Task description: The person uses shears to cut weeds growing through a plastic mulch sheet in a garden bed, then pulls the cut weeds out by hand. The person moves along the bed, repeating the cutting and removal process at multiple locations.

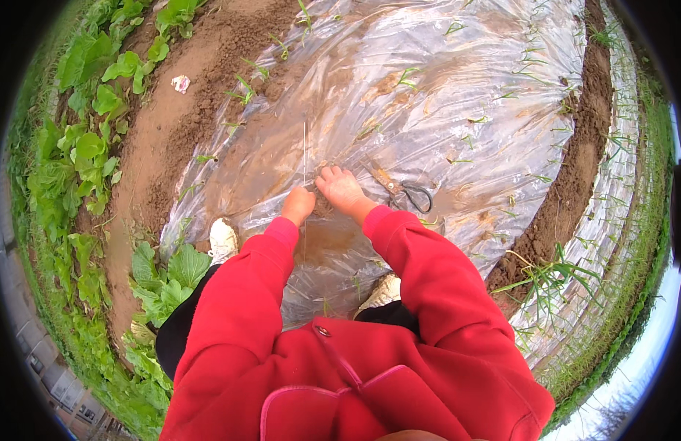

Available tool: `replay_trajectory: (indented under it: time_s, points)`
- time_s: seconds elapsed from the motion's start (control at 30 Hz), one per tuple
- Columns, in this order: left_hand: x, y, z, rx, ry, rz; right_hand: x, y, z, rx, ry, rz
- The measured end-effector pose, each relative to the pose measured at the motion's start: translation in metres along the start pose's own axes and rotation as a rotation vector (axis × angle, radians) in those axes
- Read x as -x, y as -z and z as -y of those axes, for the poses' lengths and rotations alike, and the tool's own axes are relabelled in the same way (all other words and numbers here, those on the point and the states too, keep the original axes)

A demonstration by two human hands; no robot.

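Clear plastic film point(461, 60) covers the muddy bed before me, with small green seedlings point(409, 77) poking through it. My left hand point(299, 205) is curled like a fist just above the film, and what its fingers may hold is hidden. Beside it, my right hand point(340, 187) reaches down with bent fingertips at a patch of brown soil. Whether those fingers grip anything is unclear. Rusty scissors point(394, 186) with dark loop handles lie on the film to the right of my right hand. A thin pale line rises beyond my left hand; its nature is unclear.
Leafy green vegetables point(87, 149) grow along the left, past a strip of bare soil point(153, 132) with a crumpled scrap point(180, 84). A soil furrow point(585, 105) separates a second film-covered row point(610, 165) on the right. My shoes point(223, 241) stand at the near film. A cabbage-like plant point(172, 278) grows by my left leg.
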State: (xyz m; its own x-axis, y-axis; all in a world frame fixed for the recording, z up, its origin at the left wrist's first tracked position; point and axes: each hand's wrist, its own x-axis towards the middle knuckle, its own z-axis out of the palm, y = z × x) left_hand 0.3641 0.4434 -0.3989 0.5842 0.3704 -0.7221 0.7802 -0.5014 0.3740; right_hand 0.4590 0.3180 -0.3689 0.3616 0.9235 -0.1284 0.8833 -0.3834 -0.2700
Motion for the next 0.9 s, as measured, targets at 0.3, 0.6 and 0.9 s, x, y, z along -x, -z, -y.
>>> replay_trajectory:
  time_s: [0.3,0.6,0.9]
  points:
    - [0.039,0.06,-0.029,0.339,-0.002,0.015,0.013,0.016,-0.003,-0.131,-0.039,-0.022]
    - [0.067,0.125,-0.082,0.349,-0.101,-0.011,0.076,0.045,-0.07,-0.275,-0.254,-0.215]
    - [0.108,0.202,-0.118,0.274,-0.174,-0.027,0.157,0.038,-0.091,-0.071,-0.47,-0.155]
